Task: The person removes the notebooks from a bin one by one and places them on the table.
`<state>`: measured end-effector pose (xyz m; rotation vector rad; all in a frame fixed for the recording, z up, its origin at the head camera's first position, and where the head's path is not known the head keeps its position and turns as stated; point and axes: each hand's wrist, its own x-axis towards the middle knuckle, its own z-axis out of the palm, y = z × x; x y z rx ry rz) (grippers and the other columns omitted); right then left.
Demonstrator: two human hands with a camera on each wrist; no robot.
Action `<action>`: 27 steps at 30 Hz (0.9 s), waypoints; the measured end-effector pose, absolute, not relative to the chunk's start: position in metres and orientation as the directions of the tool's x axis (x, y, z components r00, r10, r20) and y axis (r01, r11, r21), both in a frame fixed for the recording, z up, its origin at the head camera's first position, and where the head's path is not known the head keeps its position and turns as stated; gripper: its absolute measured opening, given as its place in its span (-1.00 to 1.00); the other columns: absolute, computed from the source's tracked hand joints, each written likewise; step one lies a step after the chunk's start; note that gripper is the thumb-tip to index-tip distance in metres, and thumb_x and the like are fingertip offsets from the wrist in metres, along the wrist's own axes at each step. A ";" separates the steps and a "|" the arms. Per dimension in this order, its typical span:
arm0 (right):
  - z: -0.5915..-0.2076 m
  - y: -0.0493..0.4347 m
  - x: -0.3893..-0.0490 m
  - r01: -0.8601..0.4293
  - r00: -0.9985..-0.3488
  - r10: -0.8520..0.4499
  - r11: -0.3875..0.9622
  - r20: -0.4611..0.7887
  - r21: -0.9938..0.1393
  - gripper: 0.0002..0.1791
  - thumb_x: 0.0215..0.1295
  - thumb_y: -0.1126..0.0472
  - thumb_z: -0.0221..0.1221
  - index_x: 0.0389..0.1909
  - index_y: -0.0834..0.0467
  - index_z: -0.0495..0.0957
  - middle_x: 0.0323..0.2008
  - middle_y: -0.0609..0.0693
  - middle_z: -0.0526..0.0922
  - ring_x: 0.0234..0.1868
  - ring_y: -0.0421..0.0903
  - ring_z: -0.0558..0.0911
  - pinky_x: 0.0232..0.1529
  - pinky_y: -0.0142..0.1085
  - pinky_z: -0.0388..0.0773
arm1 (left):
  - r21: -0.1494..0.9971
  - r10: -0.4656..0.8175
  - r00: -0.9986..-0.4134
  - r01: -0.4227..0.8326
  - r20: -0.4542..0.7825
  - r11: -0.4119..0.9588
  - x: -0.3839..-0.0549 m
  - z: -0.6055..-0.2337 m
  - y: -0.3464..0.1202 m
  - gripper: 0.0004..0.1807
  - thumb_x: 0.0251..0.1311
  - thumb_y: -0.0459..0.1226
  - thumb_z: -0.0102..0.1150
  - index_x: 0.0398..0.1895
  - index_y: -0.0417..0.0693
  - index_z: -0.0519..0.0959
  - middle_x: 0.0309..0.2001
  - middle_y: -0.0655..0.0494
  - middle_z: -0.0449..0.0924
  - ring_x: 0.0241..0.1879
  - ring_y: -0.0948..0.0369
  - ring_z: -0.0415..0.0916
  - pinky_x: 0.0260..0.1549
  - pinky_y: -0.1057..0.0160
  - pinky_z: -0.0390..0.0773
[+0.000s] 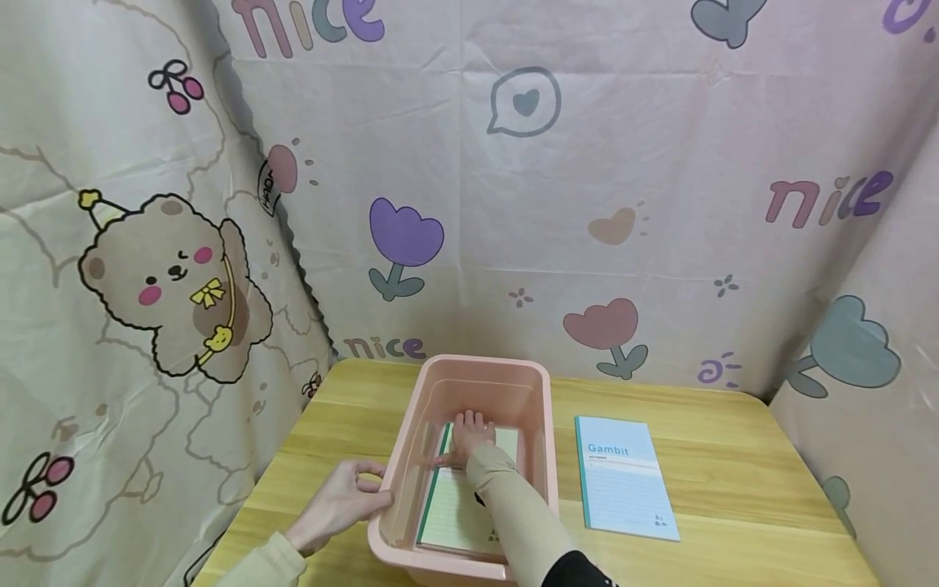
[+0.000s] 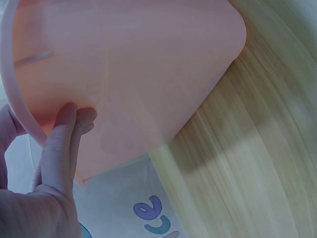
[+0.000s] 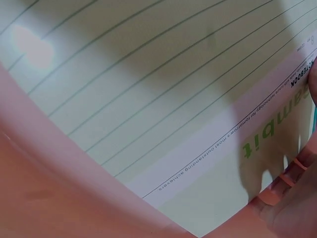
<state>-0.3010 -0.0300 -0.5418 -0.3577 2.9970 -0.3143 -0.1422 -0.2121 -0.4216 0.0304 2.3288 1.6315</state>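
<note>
A pink plastic bin point(image 1: 487, 371) stands on the table. My left hand point(image 1: 341, 501) holds its left rim, the thumb at the edge and the fingers point(image 2: 64, 139) against the outer wall. Inside the bin lies a pale green notebook point(image 1: 458, 509) with a dark green spine. Over its upper part is my right hand point(image 1: 473, 440). In the right wrist view, the fingers point(image 3: 292, 173) curl at the top edge of the notebook's cover point(image 3: 163, 89), and the thumb point(image 3: 313, 82) is near the spine. My right forearm hides part of the notebook.
A light blue notebook point(image 1: 627, 481) marked Gambit lies flat on the wooden table point(image 1: 741, 465), right of the bin. Printed curtains point(image 1: 499, 196) hang behind the table and at both sides.
</note>
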 end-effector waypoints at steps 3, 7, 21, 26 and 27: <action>-0.544 -0.030 -0.301 -0.233 -0.967 -0.247 0.956 -0.063 -0.175 0.16 -0.27 -0.50 0.41 0.30 0.13 0.33 0.30 0.07 0.46 0.24 0.05 0.43 0.38 0.06 0.46 | 0.924 0.190 -0.956 -0.147 -0.225 0.353 -0.142 -0.421 -0.212 -0.48 0.09 -0.44 0.16 0.10 -0.64 0.38 -0.16 -0.43 0.71 -0.21 -0.06 0.76 -0.23 0.08 0.80; -0.544 -0.031 -0.301 -0.255 -0.965 -0.260 0.959 -0.022 -0.119 0.14 -0.29 -0.53 0.40 0.25 0.12 0.37 0.20 0.04 0.48 0.15 0.02 0.42 0.29 0.01 0.51 | 0.926 0.197 -0.955 -0.143 -0.222 0.350 -0.141 -0.420 -0.212 -0.47 0.10 -0.45 0.16 0.12 -0.65 0.36 -0.17 -0.43 0.71 -0.21 -0.07 0.76 -0.22 0.08 0.80; -0.535 -0.032 -0.297 -0.258 -0.966 -0.258 0.965 -0.019 -0.042 0.15 -0.30 -0.55 0.38 0.22 0.12 0.35 0.09 0.07 0.50 0.06 0.03 0.45 0.26 -0.06 0.54 | 0.923 0.190 -0.956 -0.143 -0.222 0.356 -0.141 -0.419 -0.212 -0.46 0.11 -0.44 0.17 0.13 -0.66 0.36 -0.18 -0.41 0.71 -0.22 -0.06 0.76 -0.23 0.09 0.80; -0.539 -0.032 -0.302 -0.253 -0.967 -0.254 0.966 -0.015 -0.048 0.15 -0.35 -0.58 0.38 0.21 0.08 0.36 0.09 0.09 0.55 0.04 0.06 0.49 0.23 -0.07 0.53 | 0.919 0.178 -0.958 -0.150 -0.227 0.365 -0.141 -0.420 -0.212 -0.45 0.11 -0.44 0.16 0.14 -0.66 0.35 -0.18 -0.38 0.72 -0.21 -0.04 0.76 -0.23 0.08 0.80; -0.539 -0.032 -0.303 -0.254 -0.967 -0.255 0.966 -0.014 -0.046 0.15 -0.35 -0.58 0.38 0.21 0.07 0.36 0.09 0.09 0.56 0.04 0.06 0.50 0.24 -0.06 0.52 | 0.918 0.176 -0.958 -0.151 -0.228 0.366 -0.142 -0.420 -0.212 -0.45 0.11 -0.44 0.16 0.14 -0.66 0.34 -0.19 -0.38 0.72 -0.22 -0.04 0.76 -0.23 0.08 0.80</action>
